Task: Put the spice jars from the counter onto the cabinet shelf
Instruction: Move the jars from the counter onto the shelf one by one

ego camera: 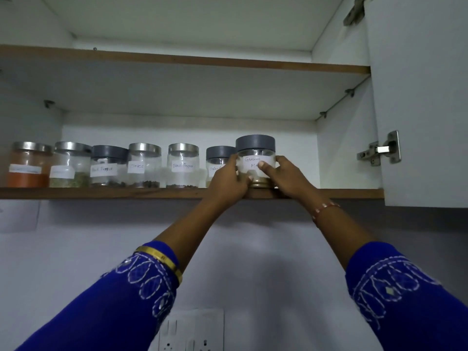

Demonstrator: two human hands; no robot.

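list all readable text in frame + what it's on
"Garam Ma…" on the grey-lidded jar both hands hold; thumb hides the rest
"Black Pepper": steel-lidded jar
"Cloves": steel-lidded jar
"Black Pepper", faint: grey-lidded jar
Two leftmost labels, and the one behind the left hand: unreadable

You are facing a white wall (253,249), with a switch-and-socket plate (192,330) sitting low on it and a metal door hinge (382,151) gleaming at right.
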